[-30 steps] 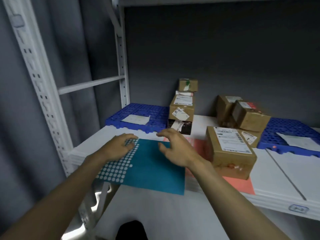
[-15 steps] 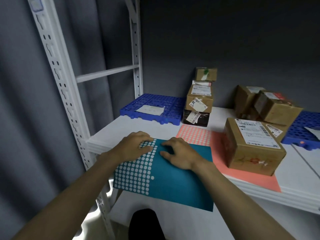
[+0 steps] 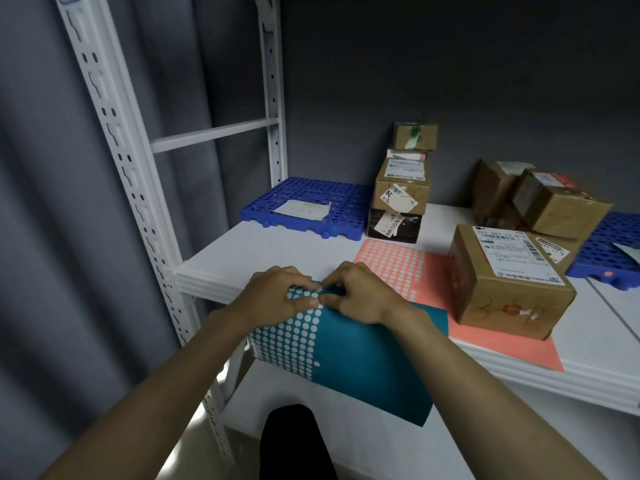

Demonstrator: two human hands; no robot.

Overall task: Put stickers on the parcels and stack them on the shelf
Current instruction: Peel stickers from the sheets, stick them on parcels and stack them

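Observation:
A teal sticker sheet (image 3: 353, 355) with white dots hangs over the front edge of the white shelf (image 3: 270, 251). My left hand (image 3: 273, 299) presses on its top left part. My right hand (image 3: 360, 294) pinches at the sheet's top edge, fingertips meeting my left thumb. A pink sticker sheet (image 3: 398, 268) lies to the right, with a brown parcel (image 3: 505, 282) standing on it. A stack of several parcels (image 3: 401, 188) rises at the back. Two more brown parcels (image 3: 540, 202) lean together at the back right.
A blue perforated mat (image 3: 311, 202) with a white paper on it lies at the back left. Another blue mat (image 3: 613, 247) sits at the right edge. White slotted uprights (image 3: 114, 133) frame the left side, and a lower shelf (image 3: 311, 410) lies below.
The view has shifted left and closer. My right hand came down onto the teal sheet and now pinches at its top edge beside my left hand. The sheet hangs further off the shelf.

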